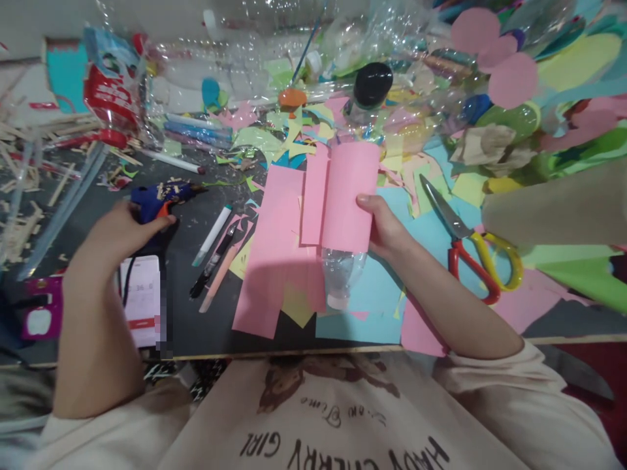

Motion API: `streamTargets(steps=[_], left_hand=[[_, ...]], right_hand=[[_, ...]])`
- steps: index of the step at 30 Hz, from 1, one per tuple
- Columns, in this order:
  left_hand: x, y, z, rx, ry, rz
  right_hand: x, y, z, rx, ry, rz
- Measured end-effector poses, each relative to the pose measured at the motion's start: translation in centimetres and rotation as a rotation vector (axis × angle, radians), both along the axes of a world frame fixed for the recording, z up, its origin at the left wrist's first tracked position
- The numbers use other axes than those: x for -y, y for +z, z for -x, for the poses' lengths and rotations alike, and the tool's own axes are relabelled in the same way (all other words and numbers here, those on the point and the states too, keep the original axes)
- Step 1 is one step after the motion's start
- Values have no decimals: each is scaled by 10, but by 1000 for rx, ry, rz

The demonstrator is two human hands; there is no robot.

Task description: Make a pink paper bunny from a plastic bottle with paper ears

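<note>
Wrapping a clear bottle, pink paper leaves its tapered end bare.

Dim light, glare on clear plastic; edges perhaps blurred.

One pink-wrapped bottle, one glue gun, one pair of scissors, one phone, three pink discs

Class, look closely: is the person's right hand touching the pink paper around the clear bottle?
Touching. The head view shows the right hand with its thumb resting on the pink paper around the clear bottle.
</note>
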State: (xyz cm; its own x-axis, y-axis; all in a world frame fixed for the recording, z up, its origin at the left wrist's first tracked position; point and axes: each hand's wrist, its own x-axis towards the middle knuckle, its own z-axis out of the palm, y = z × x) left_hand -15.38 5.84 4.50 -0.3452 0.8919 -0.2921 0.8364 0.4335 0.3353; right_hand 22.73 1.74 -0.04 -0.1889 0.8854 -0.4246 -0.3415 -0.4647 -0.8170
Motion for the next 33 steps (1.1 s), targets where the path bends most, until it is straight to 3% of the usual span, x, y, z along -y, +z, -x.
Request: streamTargets(steps=[4,8,10,12,15,19,28,33], left_hand=[[1,21,-36,-230,91,73],[17,51,-81,-440,92,-79],[26,57,-98,-427,54,-194],[34,53,-112,-302,4,-301],[41,34,-125,-38,-106,-411],[45,7,-129,190,-174,-406],[39,-10,-125,166,-113,-411],[33,-15,-115,26,-109,-329]], right_hand=[[-1,-1,0,20,-24,-12],[-2,-3,-2,45,-39,-47],[-3,-3,-3,47,-47,-52],[-5,-2,-6,54,-61,-58],[-7,0,-9,94,-70,-79],[-9,0,-11,129,-69,-89],[-7,-1,-12,62,-73,-70],[-12,13,-30,130,22,38]])
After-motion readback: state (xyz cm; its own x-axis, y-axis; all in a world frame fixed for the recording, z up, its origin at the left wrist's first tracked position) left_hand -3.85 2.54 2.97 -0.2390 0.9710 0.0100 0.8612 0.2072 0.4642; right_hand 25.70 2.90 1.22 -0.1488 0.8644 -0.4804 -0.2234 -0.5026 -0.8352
